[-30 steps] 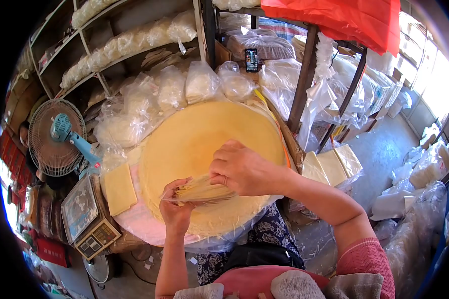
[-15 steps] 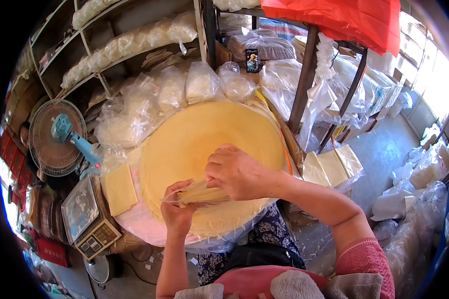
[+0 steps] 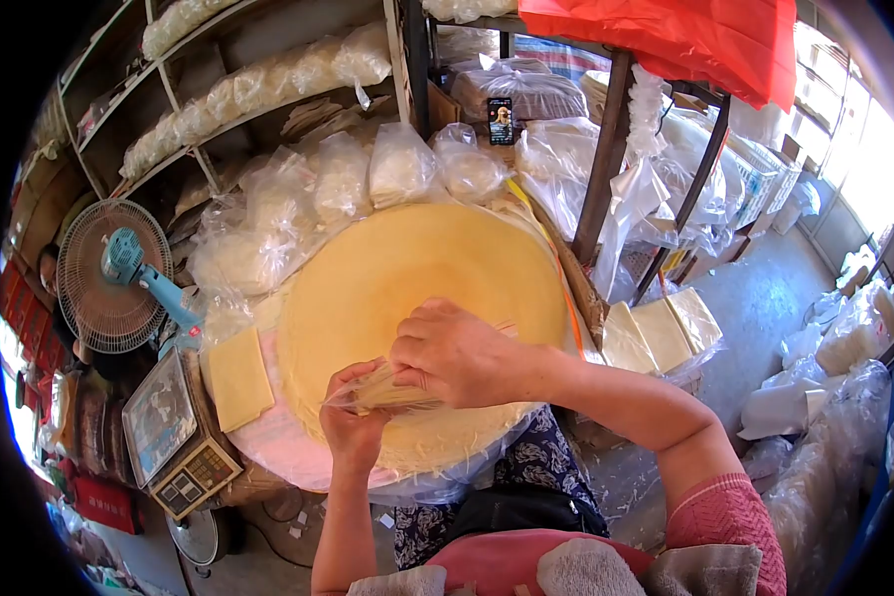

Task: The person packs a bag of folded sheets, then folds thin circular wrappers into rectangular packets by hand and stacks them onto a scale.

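Note:
A clear plastic bag of pale yellow sheets [image 3: 382, 388] lies across my left hand [image 3: 354, 415], whose fingers curl round its left end. My right hand [image 3: 445, 355] is closed on the right part of the same bag, its fingers pinched together. Both hands are over the front part of a large round stack of thin yellow sheets [image 3: 417, 263]. Left of the round stack lies a folded square stack of yellow sheets [image 3: 238, 378] on pink material.
A digital scale [image 3: 174, 427] stands at the left, with a fan [image 3: 115, 275] behind it. Filled clear bags [image 3: 340, 177] line the back edge. A phone [image 3: 501, 121] stands upright behind them. Packed square sheets [image 3: 663, 331] sit at the right. Part of another person shows behind the fan.
My right hand has moved left, closer to my left hand, along the bag. My left hand has stayed nearly in place, still round the bag.

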`<action>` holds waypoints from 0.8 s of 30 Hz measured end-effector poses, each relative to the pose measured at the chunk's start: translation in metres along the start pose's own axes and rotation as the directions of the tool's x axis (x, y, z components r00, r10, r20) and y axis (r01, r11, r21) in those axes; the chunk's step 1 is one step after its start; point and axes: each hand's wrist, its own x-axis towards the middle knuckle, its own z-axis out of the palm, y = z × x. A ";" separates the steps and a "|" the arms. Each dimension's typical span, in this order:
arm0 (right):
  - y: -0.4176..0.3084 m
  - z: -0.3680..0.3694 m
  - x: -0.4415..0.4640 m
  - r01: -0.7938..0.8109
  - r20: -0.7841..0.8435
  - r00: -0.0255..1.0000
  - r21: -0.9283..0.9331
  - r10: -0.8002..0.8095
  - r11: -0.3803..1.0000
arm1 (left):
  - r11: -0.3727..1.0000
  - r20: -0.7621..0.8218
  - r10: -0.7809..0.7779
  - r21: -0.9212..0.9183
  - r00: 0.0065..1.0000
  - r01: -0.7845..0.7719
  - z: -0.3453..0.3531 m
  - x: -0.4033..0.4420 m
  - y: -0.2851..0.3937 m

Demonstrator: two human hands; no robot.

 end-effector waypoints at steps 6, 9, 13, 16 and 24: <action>-0.001 0.000 0.003 -0.012 0.020 1.000 -0.026 0.012 1.000 | 0.999 0.004 0.030 -0.014 1.000 -0.030 0.000 0.000 -0.004; -0.002 0.005 0.004 0.010 -0.012 1.000 -0.002 -0.010 1.000 | 0.999 0.007 0.044 -0.008 0.999 -0.044 0.000 0.000 -0.005; 0.000 0.009 0.005 -0.010 0.002 1.000 -0.031 0.010 0.999 | 0.998 0.008 0.038 -0.045 0.999 -0.037 0.000 0.000 -0.005; -0.003 0.008 0.008 -0.020 -0.002 1.000 0.018 0.020 1.000 | 0.997 0.007 0.011 -0.070 1.000 -0.010 -0.002 0.000 -0.007; -0.003 0.022 0.015 -0.096 -0.067 0.993 0.090 0.102 0.991 | 0.999 0.022 0.036 -0.011 0.999 -0.036 -0.006 0.008 0.003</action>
